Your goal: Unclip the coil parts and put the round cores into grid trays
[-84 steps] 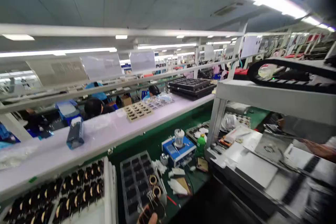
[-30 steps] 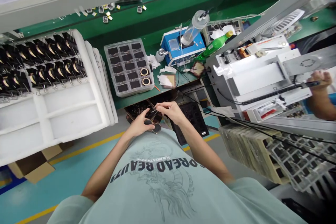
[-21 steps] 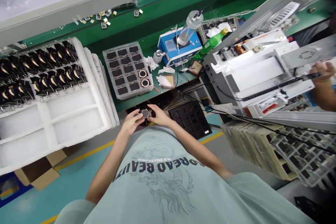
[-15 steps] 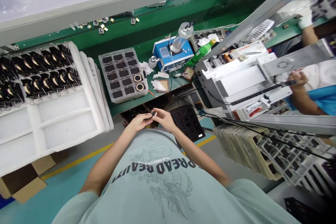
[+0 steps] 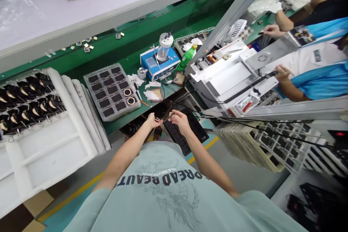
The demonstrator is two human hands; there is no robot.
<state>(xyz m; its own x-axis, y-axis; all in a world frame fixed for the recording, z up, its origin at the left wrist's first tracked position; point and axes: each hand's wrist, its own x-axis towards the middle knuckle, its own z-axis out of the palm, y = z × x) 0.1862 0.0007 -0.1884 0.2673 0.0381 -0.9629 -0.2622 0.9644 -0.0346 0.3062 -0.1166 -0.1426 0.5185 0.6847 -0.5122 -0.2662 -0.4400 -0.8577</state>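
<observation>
In front of my shirt, near the bench edge, my left hand is closed on a small part that is too small to name. A short way to its right my right hand pinches another small dark thing, also unclear. The two hands are slightly apart. Beyond them on the green bench lies a clear compartment box with black squares and two gold-rimmed rings. An orange stick rests beside the box.
A blue machine, a green bottle and a white machine stand on the bench. White racks are at the left, a black tray below my right hand. A person's hand is at the right.
My hands, together on one round dark part before, have moved apart, the right one shifting right. The view has turned, so the bench items appear further left.
</observation>
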